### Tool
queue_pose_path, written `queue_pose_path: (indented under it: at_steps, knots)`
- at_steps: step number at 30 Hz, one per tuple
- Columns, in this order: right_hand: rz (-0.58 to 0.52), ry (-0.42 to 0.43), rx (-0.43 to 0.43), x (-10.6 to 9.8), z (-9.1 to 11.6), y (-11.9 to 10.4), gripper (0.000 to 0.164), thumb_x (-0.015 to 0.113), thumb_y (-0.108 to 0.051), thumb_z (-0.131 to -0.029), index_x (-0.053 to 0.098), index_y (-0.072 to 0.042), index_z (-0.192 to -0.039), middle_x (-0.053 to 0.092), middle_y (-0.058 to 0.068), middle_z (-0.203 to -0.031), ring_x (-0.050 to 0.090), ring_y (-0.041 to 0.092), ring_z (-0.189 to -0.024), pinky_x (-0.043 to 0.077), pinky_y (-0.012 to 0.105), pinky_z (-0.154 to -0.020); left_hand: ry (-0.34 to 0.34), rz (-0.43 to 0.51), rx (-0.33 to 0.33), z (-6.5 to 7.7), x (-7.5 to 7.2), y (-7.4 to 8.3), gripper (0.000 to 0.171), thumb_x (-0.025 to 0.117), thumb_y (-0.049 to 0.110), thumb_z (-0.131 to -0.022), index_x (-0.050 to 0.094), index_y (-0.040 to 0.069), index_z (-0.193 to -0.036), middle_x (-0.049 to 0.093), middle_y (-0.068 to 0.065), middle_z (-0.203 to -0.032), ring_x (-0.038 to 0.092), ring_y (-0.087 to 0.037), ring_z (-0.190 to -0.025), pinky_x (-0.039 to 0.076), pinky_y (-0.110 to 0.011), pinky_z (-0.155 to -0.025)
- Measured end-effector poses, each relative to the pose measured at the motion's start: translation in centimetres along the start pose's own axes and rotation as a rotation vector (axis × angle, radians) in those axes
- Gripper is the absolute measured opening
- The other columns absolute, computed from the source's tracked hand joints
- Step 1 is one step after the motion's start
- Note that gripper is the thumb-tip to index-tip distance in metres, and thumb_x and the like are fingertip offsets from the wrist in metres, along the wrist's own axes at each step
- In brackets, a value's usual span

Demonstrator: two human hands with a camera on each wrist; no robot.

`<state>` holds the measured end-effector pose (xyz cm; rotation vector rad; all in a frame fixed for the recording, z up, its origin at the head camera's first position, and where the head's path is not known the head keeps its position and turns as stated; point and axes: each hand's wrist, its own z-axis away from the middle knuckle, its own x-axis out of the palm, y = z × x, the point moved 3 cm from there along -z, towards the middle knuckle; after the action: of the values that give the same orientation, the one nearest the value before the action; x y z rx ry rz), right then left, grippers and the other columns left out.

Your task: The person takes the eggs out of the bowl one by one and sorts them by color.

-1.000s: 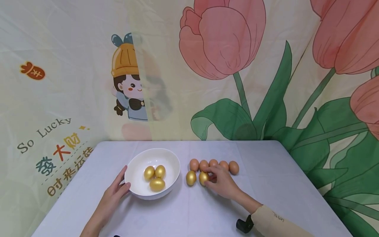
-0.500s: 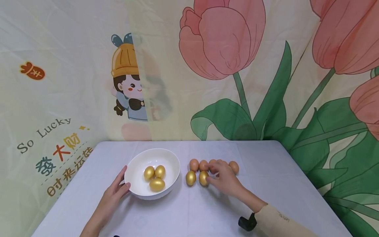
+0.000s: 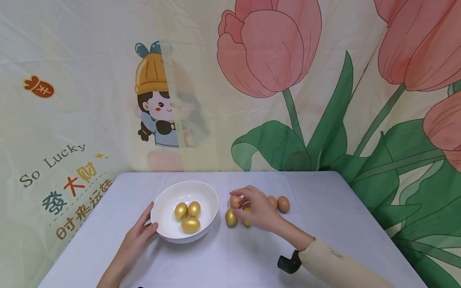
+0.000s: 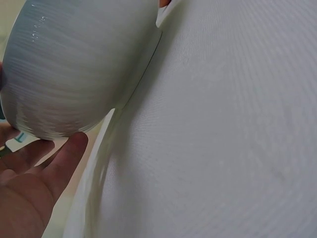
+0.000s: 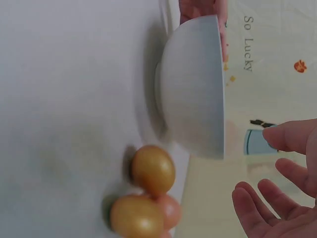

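Note:
My left hand (image 3: 139,234) rests with extended fingers and thumb against the left side of a white bowl (image 3: 163,206), which holds three golden eggs (image 3: 190,225). Seen from the left wrist, the fingertips (image 4: 77,141) touch the bowl's outer wall. To the bowl's right, a golden egg (image 3: 231,218) lies on the table beside a second golden egg (image 3: 246,223), partly hidden by my right hand (image 3: 262,210). That hand hovers over the eggs, its fingers spread and nothing between them in the right wrist view. Behind it runs a row of brown eggs (image 3: 283,204), some covered by the hand.
A white cloth covers the table (image 3: 201,268). Close behind the table's far edge hangs a curtain (image 3: 205,156) printed with tulips and a cartoon figure. A black device (image 3: 289,263) sits at the right wrist.
My right hand has let go of the right golden egg, lifted and shifted left over the eggs. That egg stays on the table. The left hand and the bowl have stayed put.

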<state>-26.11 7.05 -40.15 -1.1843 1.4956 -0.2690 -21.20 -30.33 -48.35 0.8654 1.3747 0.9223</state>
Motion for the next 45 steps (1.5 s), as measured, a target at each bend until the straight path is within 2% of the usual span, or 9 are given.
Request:
queue_pose_path:
  at_steps: [4,11,16,21,27,32,40,45]
  knots:
    - [-0.05,-0.049,-0.005,1.1,-1.1,-1.4,0.046,0.083,-0.006,-0.091,0.071,-0.009,-0.134,0.065,0.006,-0.119,0.069,0.03,-0.102,0.064,0.045,-0.092,0.0,0.0,0.002,0.0,0.0,-0.1,0.075,0.054,0.042,-0.112,0.014,0.026,-0.173,0.02,-0.019,-0.176,0.044,-0.041,-0.148,0.047,-0.008,-0.096]
    - [-0.071,-0.14,0.0,3.9,-3.2,-3.4,0.049,0.082,-0.011,-0.093,0.067,-0.011,-0.14,0.064,0.006,-0.126,0.071,0.023,-0.107,0.063,0.034,-0.093,-0.001,0.011,0.008,0.0,0.0,-0.2,0.075,0.054,0.042,-0.112,0.014,0.025,-0.173,0.019,-0.018,-0.176,0.043,-0.041,-0.149,0.048,-0.009,-0.096]
    - [-0.081,-0.187,0.003,6.2,-4.7,-4.0,0.052,0.082,-0.01,-0.093,0.066,-0.011,-0.142,0.063,0.007,-0.129,0.072,0.025,-0.108,0.062,0.026,-0.091,0.003,0.017,0.005,0.1,0.0,-0.2,0.075,0.054,0.041,-0.112,0.015,0.024,-0.173,0.021,-0.018,-0.176,0.043,-0.04,-0.148,0.05,-0.01,-0.096]
    - [-0.107,-0.209,0.027,8.5,-6.1,-4.1,0.052,0.083,-0.008,-0.091,0.068,-0.013,-0.14,0.064,0.005,-0.129,0.072,0.029,-0.108,0.058,0.016,-0.085,0.003,0.006,0.001,0.2,0.0,-0.1,0.075,0.054,0.043,-0.112,0.014,0.025,-0.173,0.022,-0.019,-0.175,0.043,-0.04,-0.148,0.049,-0.01,-0.096]
    - [-0.11,-0.222,0.031,10.8,-7.5,-3.9,0.051,0.085,-0.006,-0.088,0.07,-0.01,-0.136,0.065,0.011,-0.126,0.071,0.013,-0.089,0.058,0.014,-0.078,-0.003,0.016,0.004,0.1,0.1,-0.1,0.075,0.054,0.041,-0.112,0.014,0.024,-0.173,0.021,-0.019,-0.175,0.042,-0.04,-0.149,0.049,-0.009,-0.096]
    - [-0.092,-0.234,0.039,12.2,-8.2,-3.5,0.054,0.087,-0.004,-0.087,0.069,-0.005,-0.137,0.065,0.019,-0.128,0.07,0.011,-0.081,0.057,0.013,-0.074,-0.006,0.03,0.006,0.0,0.1,-0.1,0.075,0.054,0.041,-0.112,0.014,0.025,-0.173,0.021,-0.018,-0.176,0.042,-0.039,-0.149,0.049,-0.009,-0.096]
    - [-0.041,-0.258,0.111,13.5,-9.2,-3.4,0.054,0.085,-0.005,-0.088,0.068,-0.008,-0.139,0.068,0.013,-0.128,0.063,0.005,-0.08,0.055,0.015,-0.07,-0.008,0.025,0.019,0.0,0.1,0.1,0.075,0.054,0.041,-0.112,0.015,0.024,-0.173,0.02,-0.018,-0.176,0.042,-0.04,-0.148,0.049,-0.009,-0.096]
    - [0.012,-0.273,0.155,14.4,-9.6,-3.4,0.052,0.086,-0.008,-0.088,0.07,-0.012,-0.138,0.068,0.009,-0.128,0.06,0.005,-0.08,0.053,0.016,-0.07,-0.015,0.028,0.003,-0.1,0.1,0.0,0.076,0.055,0.042,-0.111,0.014,0.024,-0.173,0.018,-0.017,-0.177,0.042,-0.041,-0.15,0.05,-0.01,-0.095]
